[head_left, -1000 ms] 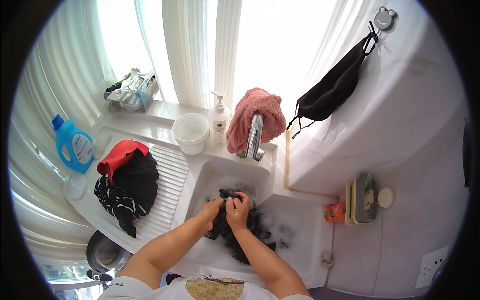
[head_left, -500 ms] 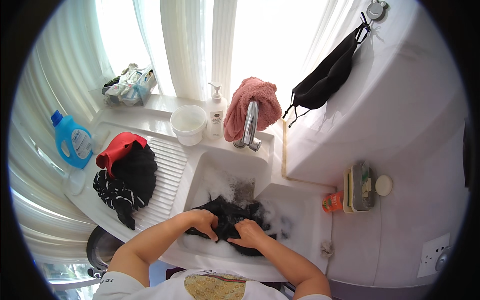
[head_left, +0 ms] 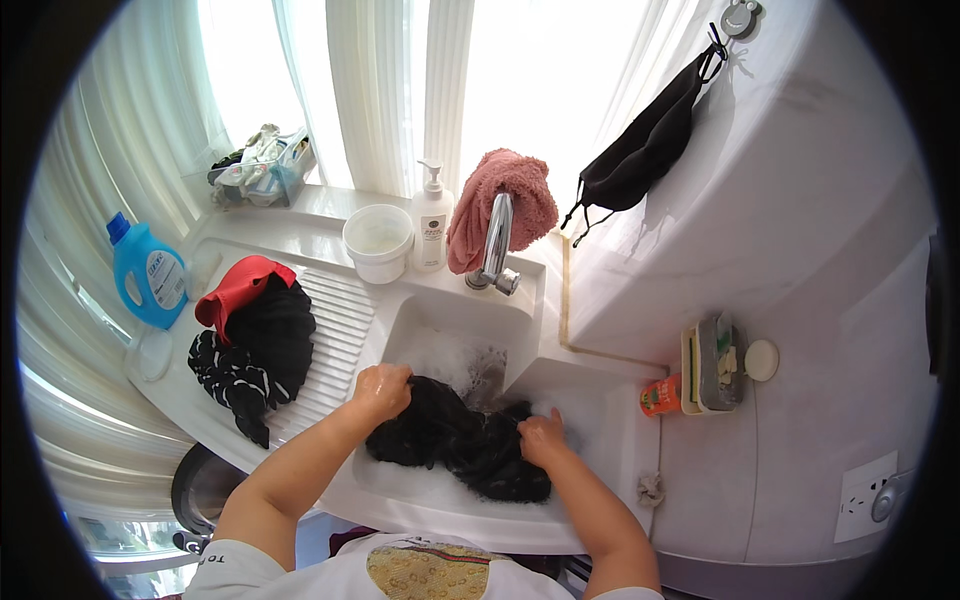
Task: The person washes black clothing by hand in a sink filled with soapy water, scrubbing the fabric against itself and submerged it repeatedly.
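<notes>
A wet black garment lies bunched across soapy water in the white sink. My left hand is closed on its upper left end, close to the ribbed washboard side. At the garment's right side my right hand grips its edge, with the index finger partly raised. White foam surrounds the cloth. Beyond the sink stands a chrome faucet with a pink fluffy towel draped over it.
Black clothes and a red item lie on the washboard. Nearby are a blue detergent bottle, a white bucket and a pump bottle. On the right are an orange bottle and a soap holder.
My hands have moved apart: the left up and leftward, the right to the right. The black garment has gone from spread out to bunched between them.
</notes>
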### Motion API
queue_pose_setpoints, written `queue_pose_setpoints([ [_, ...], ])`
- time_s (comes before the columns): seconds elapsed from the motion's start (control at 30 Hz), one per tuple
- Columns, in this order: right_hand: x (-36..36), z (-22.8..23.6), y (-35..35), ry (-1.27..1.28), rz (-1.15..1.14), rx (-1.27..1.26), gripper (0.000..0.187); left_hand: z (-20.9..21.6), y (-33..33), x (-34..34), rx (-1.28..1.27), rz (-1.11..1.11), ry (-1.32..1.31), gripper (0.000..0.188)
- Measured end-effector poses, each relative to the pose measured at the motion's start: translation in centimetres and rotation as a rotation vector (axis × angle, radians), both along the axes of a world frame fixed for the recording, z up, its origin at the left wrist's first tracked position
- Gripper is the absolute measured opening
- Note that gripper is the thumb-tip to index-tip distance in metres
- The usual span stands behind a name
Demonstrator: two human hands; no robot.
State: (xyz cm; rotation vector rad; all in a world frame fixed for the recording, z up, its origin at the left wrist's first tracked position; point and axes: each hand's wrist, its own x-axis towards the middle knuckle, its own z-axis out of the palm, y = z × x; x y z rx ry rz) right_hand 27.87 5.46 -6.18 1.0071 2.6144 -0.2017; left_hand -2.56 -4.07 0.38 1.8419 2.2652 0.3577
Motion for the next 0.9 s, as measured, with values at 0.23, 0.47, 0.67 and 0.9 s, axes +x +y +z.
queue_pose_setpoints([
  [0.23,2.7,4.1,2.4,1.166,-0.952,-0.122,0.011,2.1,-6.0,-1.5,-0.343,-0.029,0.229,0.013],
  [0.47,2.2,7.1,0.3,1.4,-0.902,-0.632,0.006,1.6,-0.8,3.7,0.109,-0.383,-0.183,0.06],
  [0.67,2.4,10.3,-0.6,0.403,-0.32,-1.277,0.039,-6.4,2.8,6.4,-0.398,-0.386,-0.337,0.057],
  [0.9,-0.4,3.4,-0.6,0.256,-0.185,-0.512,0.083,0.8,2.8,1.4,-0.302,-0.153,-0.813,0.03],
])
